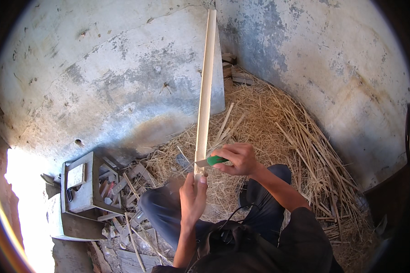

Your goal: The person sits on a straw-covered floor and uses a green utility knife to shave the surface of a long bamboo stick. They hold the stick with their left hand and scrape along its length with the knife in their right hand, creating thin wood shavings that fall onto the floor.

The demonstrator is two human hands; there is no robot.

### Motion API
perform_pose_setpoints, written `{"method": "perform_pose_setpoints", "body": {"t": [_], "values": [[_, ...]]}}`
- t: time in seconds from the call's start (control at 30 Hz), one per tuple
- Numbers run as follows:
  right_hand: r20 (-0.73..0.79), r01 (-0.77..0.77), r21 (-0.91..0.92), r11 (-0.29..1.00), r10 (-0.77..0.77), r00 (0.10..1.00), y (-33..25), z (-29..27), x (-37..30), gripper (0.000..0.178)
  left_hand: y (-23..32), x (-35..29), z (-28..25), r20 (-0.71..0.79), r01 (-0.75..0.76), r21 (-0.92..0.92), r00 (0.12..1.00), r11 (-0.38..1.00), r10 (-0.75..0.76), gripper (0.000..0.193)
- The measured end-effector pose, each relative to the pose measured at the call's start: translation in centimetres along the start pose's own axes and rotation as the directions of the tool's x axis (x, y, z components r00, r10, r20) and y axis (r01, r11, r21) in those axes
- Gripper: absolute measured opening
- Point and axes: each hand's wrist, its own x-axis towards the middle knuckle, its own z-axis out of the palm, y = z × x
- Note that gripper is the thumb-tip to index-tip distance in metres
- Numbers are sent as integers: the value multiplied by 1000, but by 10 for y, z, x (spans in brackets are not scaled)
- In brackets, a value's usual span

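A long, pale split bamboo piece [205,91], hollow along its length, reaches from my lap up toward the far wall. My left hand [193,196] is closed around its near end, thumb along the top. In my right hand [238,159] is a knife [217,160] with a green handle, gripped in closed fingers. Its short metal blade points left and lies across the bamboo just beyond my left hand. Whether the blade has bitten into the bamboo I cannot tell.
Straw and shavings [255,102] cover the floor ahead, with a heap of thin strips [314,150] at right. To the left stands a small wooden stool [84,182] amid scraps. Worn plaster walls [123,68] close in the far side. My bent knees [161,211] flank the work.
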Motion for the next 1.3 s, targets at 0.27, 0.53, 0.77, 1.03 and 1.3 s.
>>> {"method": "perform_pose_setpoints", "body": {"t": [0.27, 0.53, 0.77, 1.03, 1.3], "values": [[-5, 23, -81, 996, -24, 1000, 2, -1, 0, 27, -5, -5, -3, 10, 84, -16, 996, 996, -84, 28], [23, 40, -85, 996, -38, 999, 1, -1, 2, 29, -15, -15, -11, 30, 160, -45, 987, 986, -159, 32], [64, 45, -85, 995, -40, 997, 1, 0, 2, 30, -16, -23, -16, 44, 130, -127, 991, 983, -125, 31], [56, 29, -87, 996, -24, 998, 7, 1, 0, 32, -21, -31, -24, 57, 151, -91, 988, 984, -146, 30], [-69, -146, -82, 986, 140, 988, 44, 4, -9, 40, -40, -51, -37, 97, 168, -57, 982, 984, -162, 32]]}}
